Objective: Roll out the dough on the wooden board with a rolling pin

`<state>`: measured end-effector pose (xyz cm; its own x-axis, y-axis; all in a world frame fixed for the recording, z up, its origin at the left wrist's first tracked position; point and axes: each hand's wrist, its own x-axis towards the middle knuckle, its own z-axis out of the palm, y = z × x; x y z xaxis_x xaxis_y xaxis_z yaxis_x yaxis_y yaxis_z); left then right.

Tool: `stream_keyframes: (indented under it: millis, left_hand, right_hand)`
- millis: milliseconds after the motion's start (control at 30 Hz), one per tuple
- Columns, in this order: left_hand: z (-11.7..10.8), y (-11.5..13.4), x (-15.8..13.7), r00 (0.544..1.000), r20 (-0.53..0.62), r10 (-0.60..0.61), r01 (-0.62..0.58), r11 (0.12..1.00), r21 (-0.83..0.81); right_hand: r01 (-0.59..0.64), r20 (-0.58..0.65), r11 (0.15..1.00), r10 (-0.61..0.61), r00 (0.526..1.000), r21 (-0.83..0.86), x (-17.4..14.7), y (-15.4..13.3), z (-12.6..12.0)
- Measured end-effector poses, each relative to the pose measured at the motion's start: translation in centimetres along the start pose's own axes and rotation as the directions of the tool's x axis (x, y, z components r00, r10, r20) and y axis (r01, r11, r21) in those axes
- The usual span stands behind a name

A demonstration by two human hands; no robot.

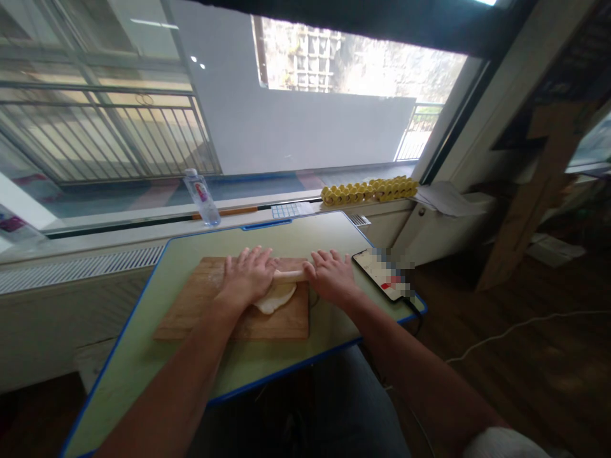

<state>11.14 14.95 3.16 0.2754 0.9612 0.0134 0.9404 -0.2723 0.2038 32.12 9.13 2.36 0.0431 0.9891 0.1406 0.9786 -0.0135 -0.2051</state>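
Note:
A pale rolling pin (290, 276) lies across the wooden cutting board (191, 318), its middle showing between my hands. My left hand (251, 273) holds its left end, palm down, with the fingers reaching forward over it. On the right end my right hand (330, 273) bears down the same way, near the board's right edge. Below the pin, a flat piece of white dough (275, 299) lies on the board, partly hidden by my left hand and wrist. Both ends of the pin are covered by my hands.
The board rests on a light green table (210, 245) with a blue edge. A phone (382, 273) with a cable lies at the table's right side. By the window stand a clear plastic bottle (203, 198) and yellow egg trays (367, 192). Papers (449, 198) lie farther right.

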Motion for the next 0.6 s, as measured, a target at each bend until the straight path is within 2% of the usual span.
stream_keyframes:
  millis: [333,500,600]
  left_hand:
    - [0.1,0.9,-3.0,0.993,-0.109,0.044,-0.033,0.994,0.106]
    - [0.4,1.5,-6.5,0.991,-0.114,0.069,-0.059,0.995,0.083]
    - [0.7,1.4,-7.0,0.99,-0.12,0.079,-0.071,0.995,0.07]
  right_hand:
    - [-0.016,-0.037,1.0,0.017,0.999,0.024,-2.8,-0.1,0.2]
    - [-0.005,-0.063,0.997,0.01,0.998,0.078,-5.8,0.1,0.5]
    - [-0.009,-0.065,0.996,0.015,0.998,0.088,-6.5,0.3,0.6]
